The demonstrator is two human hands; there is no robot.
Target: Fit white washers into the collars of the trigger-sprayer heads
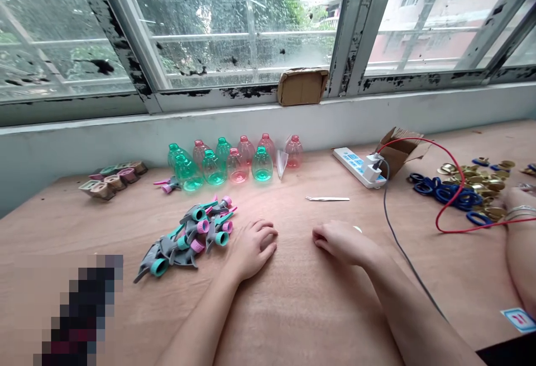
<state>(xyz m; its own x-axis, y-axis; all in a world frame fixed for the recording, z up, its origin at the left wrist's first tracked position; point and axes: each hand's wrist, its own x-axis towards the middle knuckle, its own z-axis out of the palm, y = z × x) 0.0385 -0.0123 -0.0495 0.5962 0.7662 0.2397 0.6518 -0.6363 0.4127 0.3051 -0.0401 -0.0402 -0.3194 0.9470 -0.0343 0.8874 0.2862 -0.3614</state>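
My left hand [251, 248] rests palm down on the wooden table [301, 304], fingers curled loosely, holding nothing. It lies just right of a pile of grey spray-trigger heads [188, 237] with teal and pink collars. My right hand [341, 241] rests on the table too, fingers bent and close together; whether anything is in them is hidden. Behind both hands stands a row of small green and pink bottles [234, 162]. Metal tweezers [327, 199] lie between the bottles and my right hand.
A white power strip [360, 167] with grey and red cables sits at right, by an open cardboard box [397, 151]. Blue rings and gold discs [469, 190] lie far right, near another person's arm [521, 243]. Small trays [113, 179] sit at left.
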